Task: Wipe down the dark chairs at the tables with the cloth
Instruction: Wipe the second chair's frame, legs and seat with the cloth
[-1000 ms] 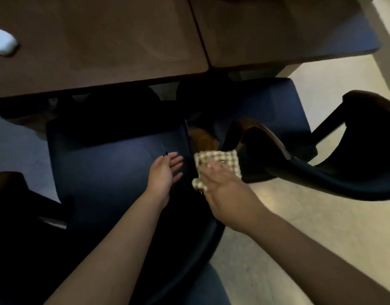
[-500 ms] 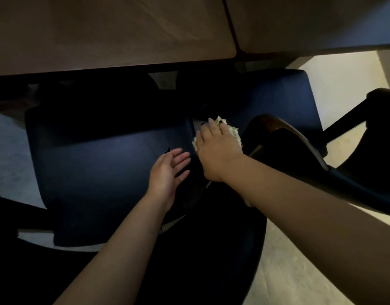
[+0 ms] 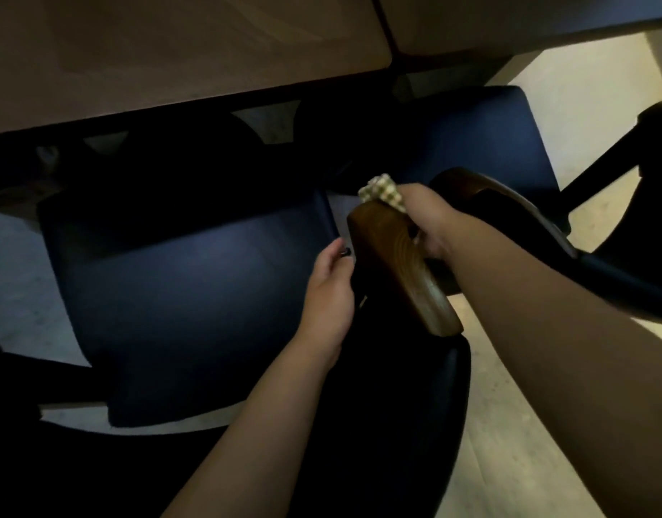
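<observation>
Head view: you look down over both forearms at dark chairs tucked under the tables.
Left hand: your left hand (image 3: 331,293) lies at the right edge of the near chair seat (image 3: 194,304), just left of the wooden armrest (image 3: 400,267); its fingers curl toward the armrest's underside, and I cannot tell whether they grip anything.
Right hand: your right hand (image 3: 430,222) grips the checkered cloth (image 3: 382,193), wrapped over the far end of that armrest.
Cloth: bunched at the armrest's tip, beyond your right knuckles.
Doing it well: I judge the armrest is the part in hand. Draw the cloth along its full length toward you, covering top and both edges, and spread the bunched cloth flatter so more of it touches wood. Steady the chair with your left hand.
Since half a second ago: your right hand then pressed the cloth flat, low between the two seats; now it is raised onto the armrest. Your left hand has shifted right, from flat on the seat to the armrest's side.
Beyond your hands: second chair (image 3: 482,143), then tables (image 3: 172,50).
</observation>
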A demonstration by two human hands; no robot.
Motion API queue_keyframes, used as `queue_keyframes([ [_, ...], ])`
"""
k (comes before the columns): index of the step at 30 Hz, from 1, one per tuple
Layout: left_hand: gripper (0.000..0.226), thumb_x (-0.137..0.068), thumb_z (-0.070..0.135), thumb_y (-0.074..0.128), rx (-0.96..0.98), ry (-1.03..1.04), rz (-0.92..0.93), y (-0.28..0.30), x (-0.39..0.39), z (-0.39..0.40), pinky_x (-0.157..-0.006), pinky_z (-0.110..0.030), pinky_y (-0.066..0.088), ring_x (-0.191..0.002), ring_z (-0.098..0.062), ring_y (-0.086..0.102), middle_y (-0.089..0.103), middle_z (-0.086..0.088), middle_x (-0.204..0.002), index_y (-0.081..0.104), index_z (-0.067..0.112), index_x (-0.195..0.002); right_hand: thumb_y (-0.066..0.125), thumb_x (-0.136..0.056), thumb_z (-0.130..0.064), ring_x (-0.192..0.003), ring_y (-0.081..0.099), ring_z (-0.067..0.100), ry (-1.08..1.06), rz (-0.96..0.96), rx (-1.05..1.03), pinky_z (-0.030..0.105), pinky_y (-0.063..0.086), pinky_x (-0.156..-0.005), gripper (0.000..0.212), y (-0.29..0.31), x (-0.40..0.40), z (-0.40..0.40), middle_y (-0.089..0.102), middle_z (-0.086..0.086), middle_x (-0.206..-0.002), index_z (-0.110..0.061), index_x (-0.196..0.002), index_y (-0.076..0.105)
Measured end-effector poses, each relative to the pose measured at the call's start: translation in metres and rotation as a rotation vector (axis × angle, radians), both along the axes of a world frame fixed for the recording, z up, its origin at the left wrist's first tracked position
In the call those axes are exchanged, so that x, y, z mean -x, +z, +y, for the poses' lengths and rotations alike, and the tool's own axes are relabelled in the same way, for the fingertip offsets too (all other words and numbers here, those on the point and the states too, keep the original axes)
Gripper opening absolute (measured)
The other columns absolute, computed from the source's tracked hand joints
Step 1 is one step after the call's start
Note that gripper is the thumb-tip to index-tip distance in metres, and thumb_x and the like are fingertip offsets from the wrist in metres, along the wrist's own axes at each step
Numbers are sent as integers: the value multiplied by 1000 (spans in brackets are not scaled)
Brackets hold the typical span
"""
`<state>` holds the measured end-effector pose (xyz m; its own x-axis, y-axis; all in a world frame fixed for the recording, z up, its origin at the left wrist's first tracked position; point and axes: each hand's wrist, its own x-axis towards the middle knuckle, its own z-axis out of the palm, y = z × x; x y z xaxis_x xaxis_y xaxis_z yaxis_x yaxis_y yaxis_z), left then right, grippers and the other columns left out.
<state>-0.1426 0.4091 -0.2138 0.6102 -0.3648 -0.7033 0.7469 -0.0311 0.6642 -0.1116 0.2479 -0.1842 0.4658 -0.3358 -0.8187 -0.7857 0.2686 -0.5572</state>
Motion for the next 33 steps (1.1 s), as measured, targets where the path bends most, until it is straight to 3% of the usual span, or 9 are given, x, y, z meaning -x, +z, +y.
queue_keyframes([
  [5,52,-104,37,33,-66,-163,-119,10,17,-24,-113,-24,25,-140,-6,29,26,10,-157,17,35,-153,46,-95,-27,-52,60,20,-230,-52,21,23,47,-50,32,14,32,18,62,6,-57,-11,-75,65],
  [13,52,-104,44,24,-70,-133,-174,6,28,-31,-102,-13,15,-129,11,17,16,18,-158,10,36,-154,33,-102,-39,-104,59,33,12,86,157,40,46,-94,47,31,57,31,64,17,-111,-6,-126,57],
  [15,52,-104,43,25,-98,-130,-196,4,29,-31,-104,-12,18,-132,7,20,20,15,-158,13,35,-154,37,-101,-32,-100,60,32,152,9,272,36,48,-84,40,43,66,36,65,14,-108,-5,-119,60],
  [19,50,-105,36,32,-19,-61,-84,9,26,-32,-116,-37,32,-134,-17,44,43,-6,-150,27,23,-153,45,-95,-31,-74,60,14,325,-131,520,28,40,-57,23,56,97,53,63,2,-87,-15,-96,61],
  [22,42,-103,28,38,-141,-80,-112,21,31,-27,-108,-36,42,-122,-15,56,58,-4,-136,47,18,-143,43,-98,-28,-94,60,22,312,-213,506,29,41,-73,26,50,94,49,63,8,-111,-12,-101,63],
  [25,30,-98,19,42,-171,-72,-50,27,36,-17,-73,-24,56,-86,-9,70,75,0,-97,71,19,-109,41,-98,-26,-104,55,26,335,-251,500,30,41,-78,20,40,84,43,57,9,-112,-16,-100,59],
  [27,33,-95,16,48,-151,-78,-25,39,42,-11,-50,-18,51,-62,-7,70,74,2,-72,76,20,-79,41,-97,-25,-116,51,23,394,-325,524,31,43,-93,32,37,95,43,55,6,-127,-19,-127,53],
  [29,39,-94,17,51,-173,-132,-59,53,51,-4,-51,-18,50,-61,-8,69,74,4,-70,78,22,-66,43,-96,-20,-131,42,17,384,-445,530,35,33,-110,47,41,118,48,47,3,-143,-20,-143,42],
  [33,34,-96,16,50,-379,-271,-271,70,74,14,-82,-24,47,-100,-15,63,67,-1,-118,62,18,-128,43,-99,-18,-136,38,15,398,-615,523,33,29,-115,43,52,159,45,44,3,-146,-15,-142,45],
])
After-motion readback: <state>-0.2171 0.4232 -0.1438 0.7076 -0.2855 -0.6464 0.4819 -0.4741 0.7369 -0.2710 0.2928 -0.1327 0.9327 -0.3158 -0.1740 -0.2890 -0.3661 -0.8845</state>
